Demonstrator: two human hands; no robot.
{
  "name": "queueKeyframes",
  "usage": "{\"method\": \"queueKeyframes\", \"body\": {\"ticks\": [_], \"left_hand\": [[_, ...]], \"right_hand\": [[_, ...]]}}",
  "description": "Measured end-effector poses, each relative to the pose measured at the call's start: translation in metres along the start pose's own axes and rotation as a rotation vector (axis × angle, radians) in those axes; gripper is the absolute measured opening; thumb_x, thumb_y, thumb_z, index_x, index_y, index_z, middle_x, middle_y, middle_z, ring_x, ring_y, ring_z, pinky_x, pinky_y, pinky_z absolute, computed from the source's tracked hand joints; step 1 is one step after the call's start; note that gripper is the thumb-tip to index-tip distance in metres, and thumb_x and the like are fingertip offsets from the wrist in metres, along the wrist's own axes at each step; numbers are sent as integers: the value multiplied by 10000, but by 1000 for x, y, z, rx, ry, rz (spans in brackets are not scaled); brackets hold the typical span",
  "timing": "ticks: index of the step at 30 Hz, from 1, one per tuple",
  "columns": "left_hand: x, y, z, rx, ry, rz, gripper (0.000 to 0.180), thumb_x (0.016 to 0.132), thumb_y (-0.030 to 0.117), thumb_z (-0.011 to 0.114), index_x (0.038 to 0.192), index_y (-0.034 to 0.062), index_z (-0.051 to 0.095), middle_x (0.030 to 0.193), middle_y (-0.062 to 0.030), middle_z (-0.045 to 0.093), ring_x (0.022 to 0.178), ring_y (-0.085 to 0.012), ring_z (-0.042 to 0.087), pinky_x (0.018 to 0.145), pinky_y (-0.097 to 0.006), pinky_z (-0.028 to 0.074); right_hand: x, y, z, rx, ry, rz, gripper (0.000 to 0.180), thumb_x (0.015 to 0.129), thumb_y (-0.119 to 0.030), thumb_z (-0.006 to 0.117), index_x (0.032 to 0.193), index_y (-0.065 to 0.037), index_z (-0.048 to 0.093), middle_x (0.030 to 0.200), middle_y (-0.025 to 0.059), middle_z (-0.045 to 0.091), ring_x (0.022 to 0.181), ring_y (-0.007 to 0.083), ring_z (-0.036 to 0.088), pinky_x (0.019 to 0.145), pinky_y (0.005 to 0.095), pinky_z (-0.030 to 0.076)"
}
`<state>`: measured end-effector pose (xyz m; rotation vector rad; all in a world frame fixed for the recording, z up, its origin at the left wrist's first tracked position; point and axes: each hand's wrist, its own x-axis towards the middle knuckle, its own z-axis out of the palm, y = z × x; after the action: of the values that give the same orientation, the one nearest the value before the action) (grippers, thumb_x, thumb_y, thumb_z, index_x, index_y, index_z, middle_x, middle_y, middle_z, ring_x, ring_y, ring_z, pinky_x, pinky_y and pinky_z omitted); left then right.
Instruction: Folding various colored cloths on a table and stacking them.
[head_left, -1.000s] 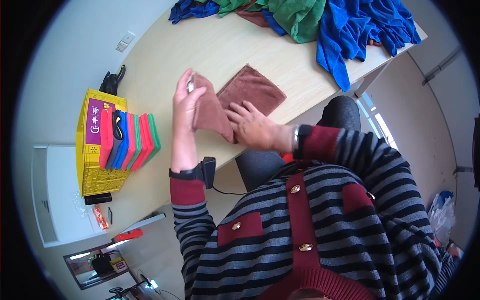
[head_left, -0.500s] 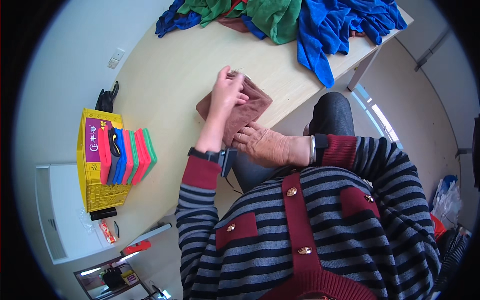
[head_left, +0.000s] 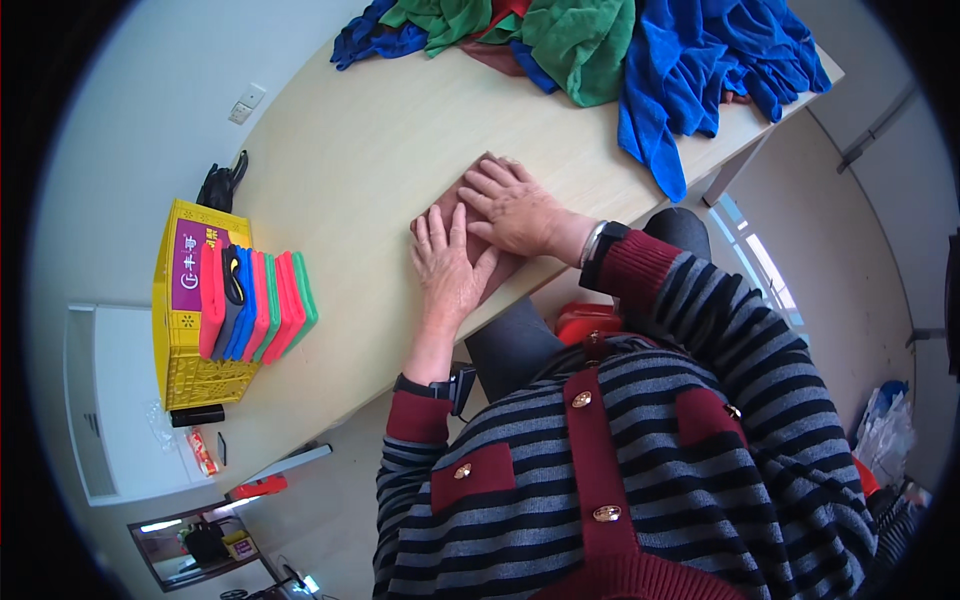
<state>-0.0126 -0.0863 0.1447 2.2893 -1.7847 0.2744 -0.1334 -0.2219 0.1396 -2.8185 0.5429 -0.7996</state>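
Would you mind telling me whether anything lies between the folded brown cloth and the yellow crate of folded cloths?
Nothing visible: bare pale wooden table separates the folded brown cloth, pressed under both hands, from the yellow plastic crate.

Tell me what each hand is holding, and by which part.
Nothing is gripped. The left hand and right hand lie flat, palms down, on top of the folded brown cloth.

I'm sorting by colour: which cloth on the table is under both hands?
The brown cloth, folded flat at the near edge; the blue and green ones lie heaped at the far end.
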Motion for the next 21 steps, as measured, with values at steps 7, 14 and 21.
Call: {"method": "queueKeyframes", "body": {"ticks": [7, 14, 21], "left_hand": [[-2, 11, -19, 60, -68, -82, 648, 948, 466, 576, 1473, 116, 428, 1520, -224, 375, 1435, -418, 289, 1156, -572, 230], [24, 94, -210, -994, 211, 567, 84, 911, 90, 665, 959, 27, 692, 944, -130, 724, 947, -261, 705, 952, -438, 496], [27, 139, -361, -28, -179, 737, 145, 957, 58, 520, 971, 20, 659, 972, -172, 682, 883, -317, 690, 928, -476, 490]], "right_hand": [[1, 9, -24, -93, -239, 104, 562, 955, -437, 508, 1408, -103, 509, 1520, 111, 409, 1449, 343, 295, 1181, 513, 226], [-6, 28, -18, -32, -110, 22, 488, 939, -405, 550, 1310, -89, 577, 1468, 113, 450, 1418, 338, 331, 1146, 551, 268], [-20, -3, -18, 21, -32, -93, 478, 935, -383, 546, 1304, -79, 579, 1429, 124, 485, 1405, 343, 350, 1176, 486, 246]]}}
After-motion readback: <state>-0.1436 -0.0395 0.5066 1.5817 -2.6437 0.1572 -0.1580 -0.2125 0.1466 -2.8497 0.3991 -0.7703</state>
